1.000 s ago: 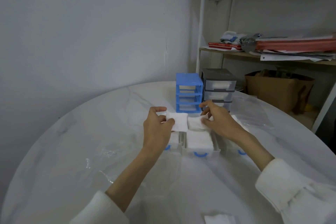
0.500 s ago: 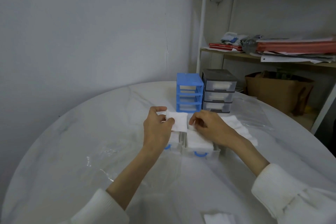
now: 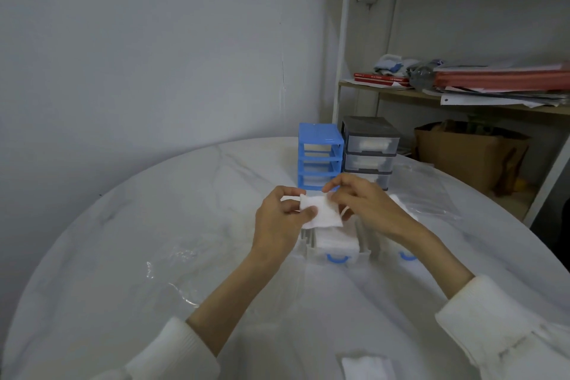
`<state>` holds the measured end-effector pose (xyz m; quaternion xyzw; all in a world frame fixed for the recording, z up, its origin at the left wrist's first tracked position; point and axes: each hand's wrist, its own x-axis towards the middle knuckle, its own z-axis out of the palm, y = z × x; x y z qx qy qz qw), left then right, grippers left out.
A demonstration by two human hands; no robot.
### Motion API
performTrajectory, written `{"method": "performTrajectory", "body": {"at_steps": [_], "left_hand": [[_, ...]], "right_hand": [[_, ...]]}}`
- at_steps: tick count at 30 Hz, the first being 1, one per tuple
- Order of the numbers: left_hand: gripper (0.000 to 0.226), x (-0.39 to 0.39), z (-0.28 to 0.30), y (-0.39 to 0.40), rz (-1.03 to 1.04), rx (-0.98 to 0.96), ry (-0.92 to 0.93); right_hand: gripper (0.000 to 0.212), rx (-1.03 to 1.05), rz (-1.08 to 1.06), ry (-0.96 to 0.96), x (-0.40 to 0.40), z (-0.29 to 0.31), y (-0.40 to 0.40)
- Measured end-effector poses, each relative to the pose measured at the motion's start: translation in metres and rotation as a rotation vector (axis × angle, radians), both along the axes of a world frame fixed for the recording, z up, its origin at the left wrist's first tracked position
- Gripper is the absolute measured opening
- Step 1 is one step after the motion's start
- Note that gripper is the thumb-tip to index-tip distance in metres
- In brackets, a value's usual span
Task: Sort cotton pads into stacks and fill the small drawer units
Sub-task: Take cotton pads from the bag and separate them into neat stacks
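Note:
My left hand (image 3: 279,219) pinches a small stack of white cotton pads (image 3: 322,213) between thumb and fingers, held just above the table. My right hand (image 3: 367,203) reaches across and holds the stack's right edge with its fingertips. Below the stack, a clear pulled-out drawer with a blue handle (image 3: 337,251) is filled with white pads. A second clear drawer (image 3: 404,251) lies to its right, partly hidden by my right wrist. Behind my hands stand a blue drawer unit (image 3: 319,159) with its slots open and a grey drawer unit (image 3: 370,151) with pads in its drawers.
The round white marble table (image 3: 123,256) carries crumpled clear plastic (image 3: 172,268) at left and a clear bag (image 3: 428,191) at right. Loose pads (image 3: 365,367) lie at the near edge. A shelf (image 3: 462,95) with papers and a brown bag (image 3: 468,154) stand at right.
My right hand has moved left from the pads on the table to the stack in my left hand and now holds its right edge. My left hand stays in place.

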<state>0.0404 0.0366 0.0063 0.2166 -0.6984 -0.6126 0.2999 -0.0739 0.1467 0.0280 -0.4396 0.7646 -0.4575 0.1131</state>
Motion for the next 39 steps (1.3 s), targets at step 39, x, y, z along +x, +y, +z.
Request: {"method": "performTrajectory", "body": {"at_steps": [39], "left_hand": [[0.018,-0.004,-0.018,0.01,-0.038,-0.823,-0.248]], "right_hand": [[0.016,0.28,-0.003,0.37,0.012,-0.016,0.039]]}}
